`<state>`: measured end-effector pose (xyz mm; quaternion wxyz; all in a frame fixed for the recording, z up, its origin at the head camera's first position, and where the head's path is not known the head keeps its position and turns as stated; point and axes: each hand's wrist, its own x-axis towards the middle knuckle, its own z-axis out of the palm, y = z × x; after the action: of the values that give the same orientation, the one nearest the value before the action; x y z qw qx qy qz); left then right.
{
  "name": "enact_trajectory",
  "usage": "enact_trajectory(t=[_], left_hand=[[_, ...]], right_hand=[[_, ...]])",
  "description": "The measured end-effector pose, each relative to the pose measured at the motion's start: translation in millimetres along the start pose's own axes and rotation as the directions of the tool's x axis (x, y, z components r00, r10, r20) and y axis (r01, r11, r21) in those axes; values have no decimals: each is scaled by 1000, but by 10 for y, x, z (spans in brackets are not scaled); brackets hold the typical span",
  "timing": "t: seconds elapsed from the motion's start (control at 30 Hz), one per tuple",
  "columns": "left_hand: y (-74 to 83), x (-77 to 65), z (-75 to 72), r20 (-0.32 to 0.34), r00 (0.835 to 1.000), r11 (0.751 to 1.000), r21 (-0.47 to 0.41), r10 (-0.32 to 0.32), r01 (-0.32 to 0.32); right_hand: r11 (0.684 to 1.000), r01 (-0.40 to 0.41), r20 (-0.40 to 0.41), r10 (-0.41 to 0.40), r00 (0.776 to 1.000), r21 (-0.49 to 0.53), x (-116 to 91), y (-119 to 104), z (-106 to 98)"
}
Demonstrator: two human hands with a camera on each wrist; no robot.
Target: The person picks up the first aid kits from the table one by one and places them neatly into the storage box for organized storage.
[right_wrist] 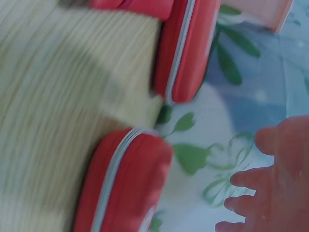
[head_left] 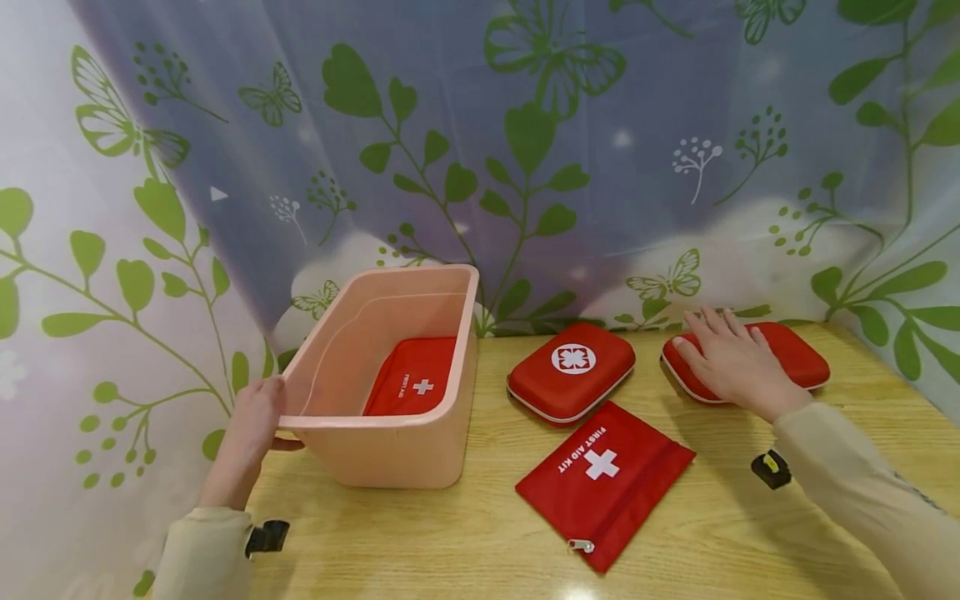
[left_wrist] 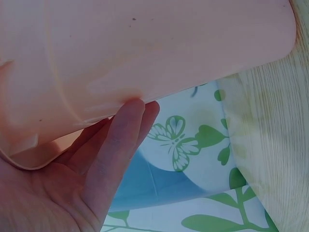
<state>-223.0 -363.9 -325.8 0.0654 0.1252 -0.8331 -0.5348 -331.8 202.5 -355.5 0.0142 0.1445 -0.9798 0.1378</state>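
Note:
My left hand (head_left: 252, 421) grips the near left corner of a pink plastic bin (head_left: 390, 450) by its rim. In the left wrist view the thumb and fingers (left_wrist: 126, 128) lie against the bin's wall. A red first aid pouch (head_left: 401, 375) with a white cross leans inside the bin. My right hand (head_left: 738, 358), fingers spread, hovers over a red zippered hard case (head_left: 798, 358) at the right. The right wrist view shows a gap between that hand (right_wrist: 275, 179) and the case (right_wrist: 135, 183).
Another red hard case (head_left: 573, 375) with a white round emblem sits mid-table, right of the bin. Before it lies a flat red first aid kit pouch (head_left: 607, 483), zipper pull toward me. A leaf-and-butterfly curtain (head_left: 525, 167) hangs behind the wooden table (head_left: 420, 542).

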Motion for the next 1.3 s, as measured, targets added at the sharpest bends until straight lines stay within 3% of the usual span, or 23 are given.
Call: enact_trajectory(t=[0.37,0.6,0.77,1.03,1.3], left_hand=[[-7,5,6,-11,1000,1000,-8,1,-1],[-9,2,15,-17,1000,1000,-19,-7,7],[-6,3,11,-32,999,1000,-13,4,-4],[-24,3,1,-37,999,1000,-31,-2,1],[-15,11,10,-29,1000,999,-45,-1,0]], right_hand=[[993,-119,-5,119,993,-1,27,358,106],[972,-235,77,236,969,-24,46,427,206],[968,-249,65,250,966,-19,106,419,247],[962,-273,128,269,955,14,176,385,308],[974,-228,166,224,960,7,96,393,252]])
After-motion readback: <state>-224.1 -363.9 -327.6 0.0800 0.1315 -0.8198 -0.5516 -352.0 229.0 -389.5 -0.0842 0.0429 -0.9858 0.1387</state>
